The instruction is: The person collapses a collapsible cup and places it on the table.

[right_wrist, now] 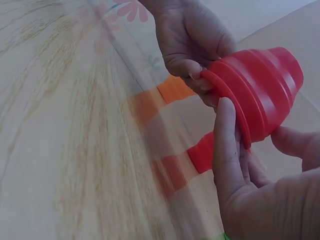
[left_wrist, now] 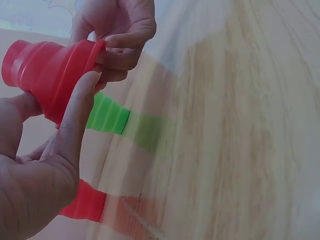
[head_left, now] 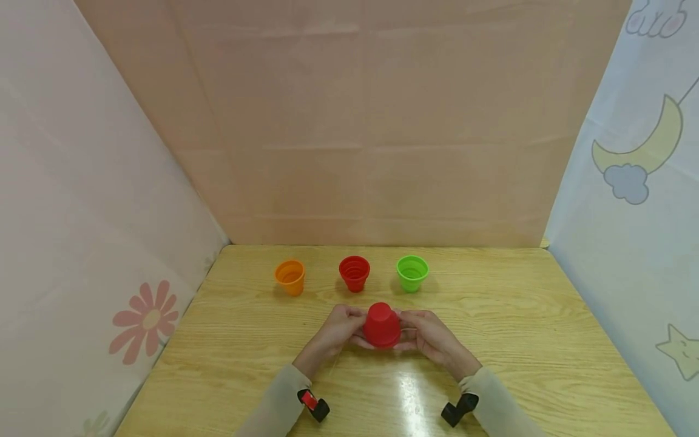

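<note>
Both hands hold one red collapsible cup upside down, its narrow base up and its rim down. My left hand grips it from the left and my right hand from the right. In the left wrist view the ribbed wall of the red cup shows, with the left fingers at its rim. In the right wrist view the right thumb presses the wall of the red cup while the fingers lie along the rim.
Beyond the hands, three cups stand upright in a row on the wooden table: an orange cup, a second red cup and a green cup. Fabric walls enclose the table at the back and sides.
</note>
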Available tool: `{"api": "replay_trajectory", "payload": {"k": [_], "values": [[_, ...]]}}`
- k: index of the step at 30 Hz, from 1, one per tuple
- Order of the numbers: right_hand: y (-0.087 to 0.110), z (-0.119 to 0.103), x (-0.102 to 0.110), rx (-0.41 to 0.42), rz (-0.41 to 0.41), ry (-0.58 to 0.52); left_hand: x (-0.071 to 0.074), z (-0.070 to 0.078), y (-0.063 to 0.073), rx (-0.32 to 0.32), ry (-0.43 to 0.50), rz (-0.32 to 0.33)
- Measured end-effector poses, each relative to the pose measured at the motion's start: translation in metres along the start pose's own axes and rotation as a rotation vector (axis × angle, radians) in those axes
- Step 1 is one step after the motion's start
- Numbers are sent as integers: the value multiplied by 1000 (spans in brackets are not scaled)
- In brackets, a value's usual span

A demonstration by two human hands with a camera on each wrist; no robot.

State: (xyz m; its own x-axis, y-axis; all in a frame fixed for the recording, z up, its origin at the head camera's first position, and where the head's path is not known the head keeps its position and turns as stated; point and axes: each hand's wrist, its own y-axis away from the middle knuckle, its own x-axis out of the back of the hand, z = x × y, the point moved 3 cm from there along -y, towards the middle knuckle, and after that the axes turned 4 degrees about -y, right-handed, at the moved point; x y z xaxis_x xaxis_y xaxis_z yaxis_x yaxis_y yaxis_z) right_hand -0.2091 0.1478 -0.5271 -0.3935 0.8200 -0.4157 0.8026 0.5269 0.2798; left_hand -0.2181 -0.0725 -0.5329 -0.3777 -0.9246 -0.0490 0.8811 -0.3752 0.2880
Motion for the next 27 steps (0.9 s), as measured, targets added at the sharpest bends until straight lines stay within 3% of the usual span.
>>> {"api": "replay_trajectory", "payload": {"k": [6,13,27], "values": [[-1,0,0,-9,-9,-1,-1,3,2,-38,-62,-28],[0,-2,2,12,-26,2,-1,4,2,-64,-88,-18],[-2,-3,1,55,113,71,-4,1,2,-30,-67,39]]}}
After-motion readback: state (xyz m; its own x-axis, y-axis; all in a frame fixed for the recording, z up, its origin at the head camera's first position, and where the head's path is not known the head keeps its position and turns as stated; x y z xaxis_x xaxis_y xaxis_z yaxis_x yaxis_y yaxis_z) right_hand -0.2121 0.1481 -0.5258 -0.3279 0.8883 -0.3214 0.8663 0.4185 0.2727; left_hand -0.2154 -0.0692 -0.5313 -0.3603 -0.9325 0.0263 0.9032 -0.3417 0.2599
